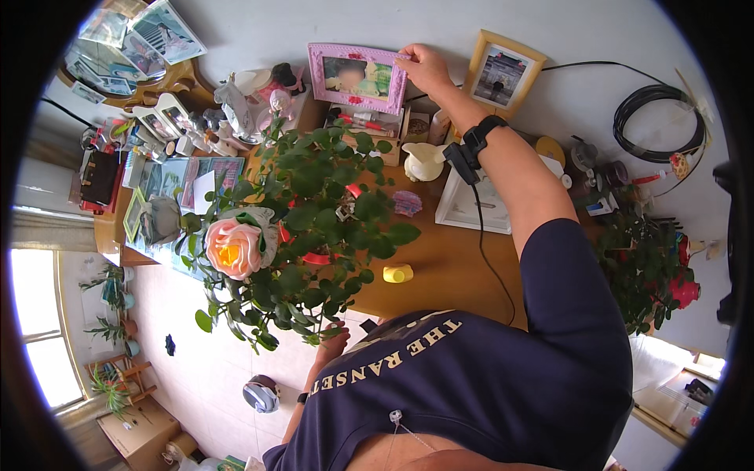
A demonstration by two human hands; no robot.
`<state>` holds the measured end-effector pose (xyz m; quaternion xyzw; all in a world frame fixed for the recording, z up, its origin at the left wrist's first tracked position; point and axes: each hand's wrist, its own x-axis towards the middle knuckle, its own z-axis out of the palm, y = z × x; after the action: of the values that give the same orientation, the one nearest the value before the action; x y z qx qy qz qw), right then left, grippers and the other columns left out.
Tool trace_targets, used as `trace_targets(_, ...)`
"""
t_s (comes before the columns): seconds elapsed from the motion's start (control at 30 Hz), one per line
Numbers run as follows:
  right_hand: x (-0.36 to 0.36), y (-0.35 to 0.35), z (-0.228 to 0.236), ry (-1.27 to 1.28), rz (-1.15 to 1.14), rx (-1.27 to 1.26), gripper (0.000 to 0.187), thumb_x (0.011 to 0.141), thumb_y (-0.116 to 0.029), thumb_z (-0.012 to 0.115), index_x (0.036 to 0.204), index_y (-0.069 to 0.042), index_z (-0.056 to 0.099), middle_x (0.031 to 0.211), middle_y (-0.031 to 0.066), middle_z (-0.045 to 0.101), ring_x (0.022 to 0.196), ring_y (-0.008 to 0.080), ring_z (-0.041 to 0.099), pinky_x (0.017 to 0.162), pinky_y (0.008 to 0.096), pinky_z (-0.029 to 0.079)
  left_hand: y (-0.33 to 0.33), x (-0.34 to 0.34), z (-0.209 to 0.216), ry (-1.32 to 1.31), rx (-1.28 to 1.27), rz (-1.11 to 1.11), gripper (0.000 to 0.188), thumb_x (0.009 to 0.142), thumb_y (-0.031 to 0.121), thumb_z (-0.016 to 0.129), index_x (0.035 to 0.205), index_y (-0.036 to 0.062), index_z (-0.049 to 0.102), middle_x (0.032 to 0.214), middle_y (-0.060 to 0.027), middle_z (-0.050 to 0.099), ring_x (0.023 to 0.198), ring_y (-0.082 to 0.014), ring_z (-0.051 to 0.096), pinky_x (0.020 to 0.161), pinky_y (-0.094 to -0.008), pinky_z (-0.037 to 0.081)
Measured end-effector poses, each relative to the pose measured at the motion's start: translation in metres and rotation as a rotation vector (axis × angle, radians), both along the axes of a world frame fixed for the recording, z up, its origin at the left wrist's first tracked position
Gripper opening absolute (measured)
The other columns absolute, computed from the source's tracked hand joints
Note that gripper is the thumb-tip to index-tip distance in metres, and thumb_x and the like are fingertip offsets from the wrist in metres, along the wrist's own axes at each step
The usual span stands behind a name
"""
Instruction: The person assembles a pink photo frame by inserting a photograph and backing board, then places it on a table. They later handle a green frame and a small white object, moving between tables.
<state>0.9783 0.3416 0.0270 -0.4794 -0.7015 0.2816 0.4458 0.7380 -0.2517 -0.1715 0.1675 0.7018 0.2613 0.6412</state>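
The right hand (426, 69), arm (518, 173) stretched far, pinches the right edge of the pink frame (358, 82) — the left hand (334, 341) is near, its grip one cannot tell.

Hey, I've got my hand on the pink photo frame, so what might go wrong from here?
Your right hand has the pink photo frame by one upper corner, so it may twist or slip.

The black cable trailing from your right wrist over the wooden desk could snag.

Your left hand is close to the plant's leaves and might knock them.
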Motion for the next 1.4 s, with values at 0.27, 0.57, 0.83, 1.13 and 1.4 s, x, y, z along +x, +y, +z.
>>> trace_targets(0.27,-0.001,0.006,-0.011,0.011,0.061,0.005,0.024,0.084,-0.019,0.069,0.101,-0.004,0.065,0.080,0.0010,0.064,0.068,0.0088,0.057,0.062,0.0253,0.047,-0.010,-0.015,-0.028,0.057,0.285,-0.150,0.045,0.082,0.006,0.064,0.123,0.0042,0.048,0.111,-0.0085,0.057,0.098,-0.0185,0.056,0.084,-0.0323,0.047)
trace_targets(0.57,-0.006,-0.001,-0.008,-0.103,-0.056,0.170,0.032,0.078,-0.028,0.073,0.102,-0.008,0.066,0.081,0.0072,0.067,0.072,0.0162,0.063,0.068,0.0298,0.050,0.013,0.005,0.014,-0.053,0.112,0.116,0.041,0.080,0.004,0.066,0.117,0.0077,0.051,0.091,-0.0005,0.060,0.070,-0.0093,0.055,0.059,-0.0247,0.044)
trace_targets(0.83,0.000,-0.022,-0.010,-0.164,-0.163,0.382,0.047,0.074,-0.021,0.077,0.115,-0.014,0.057,0.090,0.0083,0.063,0.075,0.0222,0.064,0.070,0.0341,0.051,0.005,0.002,-0.003,-0.030,0.189,0.083,0.043,0.079,0.006,0.066,0.119,0.0057,0.051,0.090,-0.0012,0.062,0.067,-0.0116,0.056,0.057,-0.0263,0.045)
trace_targets(1.13,0.029,-0.102,0.033,-0.113,0.174,0.186,0.022,0.079,-0.016,0.069,0.091,0.000,0.059,0.079,0.0152,0.064,0.077,0.0275,0.064,0.068,0.0363,0.050,0.006,-0.005,-0.015,-0.112,0.182,0.117,0.041,0.081,0.014,0.065,0.120,0.0066,0.054,0.099,-0.0036,0.062,0.083,-0.0124,0.057,0.068,-0.0270,0.046)
trace_targets(1.4,0.057,-0.248,-0.074,-0.507,0.940,-0.172,0.053,0.066,-0.027,0.076,0.110,-0.004,0.057,0.094,0.0160,0.063,0.089,0.0321,0.061,0.076,0.0407,0.049,0.012,0.004,0.003,-0.008,0.135,-0.048,0.042,0.083,0.016,0.060,0.123,0.0054,0.050,0.109,-0.0071,0.057,0.093,-0.0155,0.053,0.078,-0.0295,0.044)
